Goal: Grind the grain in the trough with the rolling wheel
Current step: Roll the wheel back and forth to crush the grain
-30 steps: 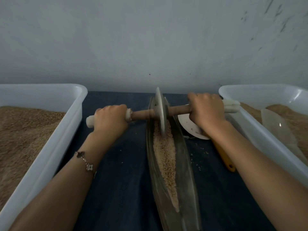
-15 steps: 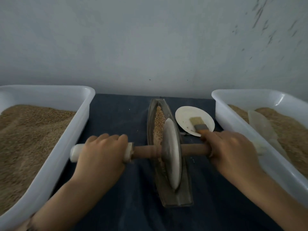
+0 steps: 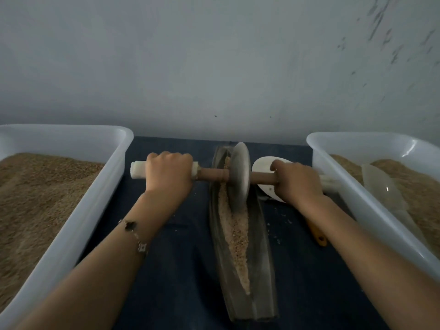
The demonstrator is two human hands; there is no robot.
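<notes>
A long narrow metal trough (image 3: 263, 279) lies lengthwise on the dark table, with a strip of pale crushed grain (image 3: 234, 236) along its bottom. The grey rolling wheel (image 3: 240, 176) stands upright in the trough's far part, on a wooden axle (image 3: 212, 174) with white end grips. My left hand (image 3: 169, 173) grips the left end of the axle. My right hand (image 3: 297, 182) grips the right end, hiding most of that grip.
A white tub of brown grain (image 3: 64, 234) stands on the left. A second white tub (image 3: 371, 206) on the right holds grain and a clear scoop (image 3: 383, 194). A white dish (image 3: 263, 167) and an orange brush handle (image 3: 315, 233) lie between trough and right tub.
Half a second ago the wheel was at the trough's near end; both hands have pushed it back to the far part, uncovering the grain strip.
</notes>
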